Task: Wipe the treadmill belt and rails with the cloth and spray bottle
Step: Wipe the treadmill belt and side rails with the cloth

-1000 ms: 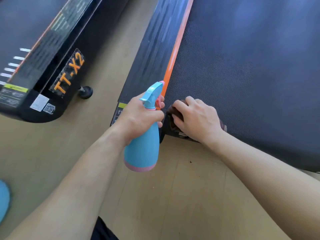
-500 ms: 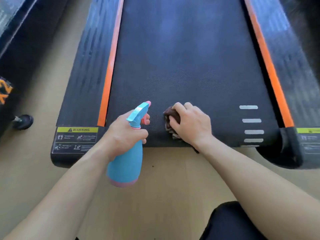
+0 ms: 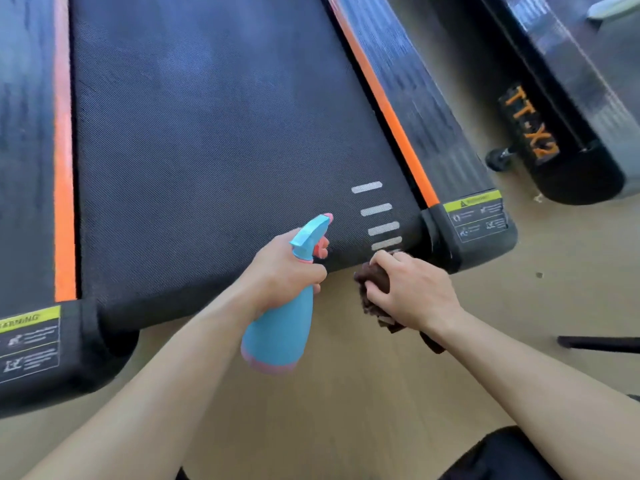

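- The black treadmill belt (image 3: 207, 168) is seen from its rear end, its woven surface filling the upper middle of the view.
- A blue spray bottle (image 3: 277, 337) with a pink base is gripped round its neck by the left hand (image 3: 280, 268), fingers curled, one fingertip laid at the pink trigger.
- The nozzle is pointed over the belt's rear edge, while the bottle's body hangs below that edge, above the wooden floor (image 3: 346, 393).
- A dark brown cloth (image 3: 375, 278) is bunched and clutched in the right hand (image 3: 412, 289), whose fingers are curled over it.
- The cloth is held at the belt's rear edge near its right corner, just below the white dashes (image 3: 377, 216) printed on the belt; contact with the belt cannot be made out.
- The belt is flanked by a ribbed black left rail (image 3: 24, 150) and right rail (image 3: 426, 109), each lined with an orange strip on the belt side.
- A yellow-and-black warning label (image 3: 476, 213) is fixed on the end cap right of the belt; another is fixed on the left cap.
- A second treadmill (image 3: 571, 98), marked "TT-X2" in orange, is set right of the belt, beyond the right rail, with bare floor between.
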The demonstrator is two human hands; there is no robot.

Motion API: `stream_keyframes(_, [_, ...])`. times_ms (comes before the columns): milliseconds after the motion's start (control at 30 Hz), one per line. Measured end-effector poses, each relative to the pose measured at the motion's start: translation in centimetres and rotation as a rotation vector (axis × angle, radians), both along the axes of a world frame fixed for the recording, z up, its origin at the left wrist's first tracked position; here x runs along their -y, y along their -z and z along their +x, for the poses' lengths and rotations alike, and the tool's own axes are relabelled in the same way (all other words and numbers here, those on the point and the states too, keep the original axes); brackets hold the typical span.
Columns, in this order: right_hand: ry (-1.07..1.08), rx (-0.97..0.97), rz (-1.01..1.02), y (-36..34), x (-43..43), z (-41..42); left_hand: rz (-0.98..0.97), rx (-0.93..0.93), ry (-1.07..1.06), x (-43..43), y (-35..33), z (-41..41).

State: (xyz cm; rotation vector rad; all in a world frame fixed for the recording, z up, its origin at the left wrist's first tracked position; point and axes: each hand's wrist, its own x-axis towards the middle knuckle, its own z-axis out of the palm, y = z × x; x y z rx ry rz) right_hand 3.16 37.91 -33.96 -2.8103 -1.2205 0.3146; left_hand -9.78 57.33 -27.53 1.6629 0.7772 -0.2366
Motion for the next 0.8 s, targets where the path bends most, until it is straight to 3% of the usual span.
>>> stream_keyframes(300, [0.055, 0.002, 0.023, -0.5, 2.0, 0.1, -0.033, -0.029, 0.030, 2.9, 1.0, 2.5])
stream_keyframes(433, [0.082, 0.032, 0.173, -0.7, 0.4, 0.7, 0.001, -0.053, 0.022, 2.6, 1.0, 1.9])
stream_keyframes(533, [0.112, 0.123, 0.286, -0.4, -2.2, 2.2, 0.008, -0.023, -0.006, 1.7, 0.7, 1.5])
stream_keyframes(667, [0.096, 0.203, 0.223, 1.4, -7.9, 6.2, 0.084, -0.032, -0.023, 0.1, 0.8, 0.6])
stream_keyframes(800, [0.207, 0.221, 0.205, 1.8, -13.5, 12.7, 0.017, 0.041, -0.198, -1.4, 0.5, -0.1])
